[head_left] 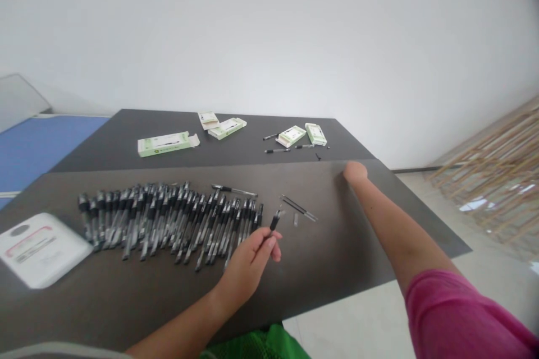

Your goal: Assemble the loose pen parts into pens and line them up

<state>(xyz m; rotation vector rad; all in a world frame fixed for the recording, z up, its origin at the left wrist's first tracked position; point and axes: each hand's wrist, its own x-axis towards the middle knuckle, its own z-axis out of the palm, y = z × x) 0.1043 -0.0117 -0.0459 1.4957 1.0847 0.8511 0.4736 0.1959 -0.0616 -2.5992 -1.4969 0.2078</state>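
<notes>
My left hand [252,255] is closed around a gel pen [275,220], whose black grip end points up above the fingers. Farther off on the right, my right hand [356,171] rests by the table's dark surface with its fingers turned away and hidden. A wide row of clear-barrelled pens with black grips [168,216] lies to the left of my left hand. Beyond that row one pen [234,190] lies apart. Two thin ink refills [298,207] and a small clear pen cap [295,219] lie between my hands.
Green-and-white pen boxes lie at the back: a long box [164,144], an open box [227,128] and others farther right. Loose pens [277,151] lie near the right boxes [291,136]. A white plastic case [42,249] stands at the left. Wooden sticks [501,168] are at far right.
</notes>
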